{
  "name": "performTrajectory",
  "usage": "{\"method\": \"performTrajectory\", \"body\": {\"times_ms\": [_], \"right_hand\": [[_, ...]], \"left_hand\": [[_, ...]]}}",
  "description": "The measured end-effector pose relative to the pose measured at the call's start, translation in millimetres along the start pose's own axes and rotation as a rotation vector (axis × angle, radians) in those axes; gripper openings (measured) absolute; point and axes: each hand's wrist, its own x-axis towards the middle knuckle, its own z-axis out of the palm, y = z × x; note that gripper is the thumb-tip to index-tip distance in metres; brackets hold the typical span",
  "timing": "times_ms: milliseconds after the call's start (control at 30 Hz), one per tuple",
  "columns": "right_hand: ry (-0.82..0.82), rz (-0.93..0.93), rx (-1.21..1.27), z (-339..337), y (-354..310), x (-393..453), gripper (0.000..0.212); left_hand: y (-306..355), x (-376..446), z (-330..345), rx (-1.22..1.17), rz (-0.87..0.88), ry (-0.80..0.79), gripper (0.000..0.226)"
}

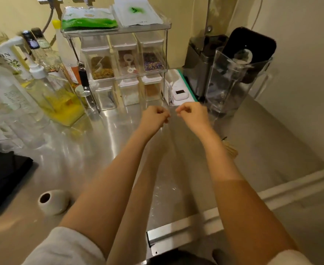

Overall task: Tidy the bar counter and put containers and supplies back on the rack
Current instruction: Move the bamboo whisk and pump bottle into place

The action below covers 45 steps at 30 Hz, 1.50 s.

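Observation:
My left hand and my right hand are held close together above the steel counter, each with fingers curled in a pinch. Between them hangs what looks like a thin clear plastic bag, hard to make out, with each hand pinching a top corner. Just behind the hands stands the clear two-tier rack. It holds several lidded clear containers of dried goods, and green-and-white pouches lie on its top shelf.
Pump and syrup bottles crowd the left side. A black cloth and a small white cup on its side lie front left. A blender jar stands at the right, a white device beside the rack, wooden sticks near my right forearm.

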Motion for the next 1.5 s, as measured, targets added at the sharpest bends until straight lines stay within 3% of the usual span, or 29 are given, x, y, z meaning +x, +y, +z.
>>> {"method": "performTrajectory", "body": {"times_ms": [367,633,733,900,1033,1133,1500], "right_hand": [[-0.048,0.122,-0.048,0.0,69.4,-56.6,0.028],[0.022,0.127,-0.128,-30.9,115.2,-43.9,0.022],[0.011,0.128,-0.092,-53.8,127.5,-28.1,0.018],[-0.104,0.078,-0.114,-84.9,142.0,-0.9,0.033],[-0.351,0.111,-0.207,-92.8,155.8,12.2,0.051],[-0.453,0.13,-0.24,-90.4,160.2,17.2,0.043],[-0.482,0.115,-0.149,-76.2,161.9,18.2,0.031]], "left_hand": [[-42.5,-41.9,73.8,0.046,-0.119,-0.144,0.02],[-42.2,-38.2,128.2,-0.009,-0.222,-0.12,0.017],[-34.7,-29.3,148.6,0.005,-0.249,-0.082,0.025],[-16.3,-15.1,178.5,-0.018,-0.317,0.005,0.03],[-5.0,-5.6,198.1,0.023,-0.378,0.048,0.039],[4.6,-3.9,207.0,0.064,-0.405,0.038,0.039],[3.9,-8.9,203.1,-0.105,-0.451,0.132,0.02]]}}
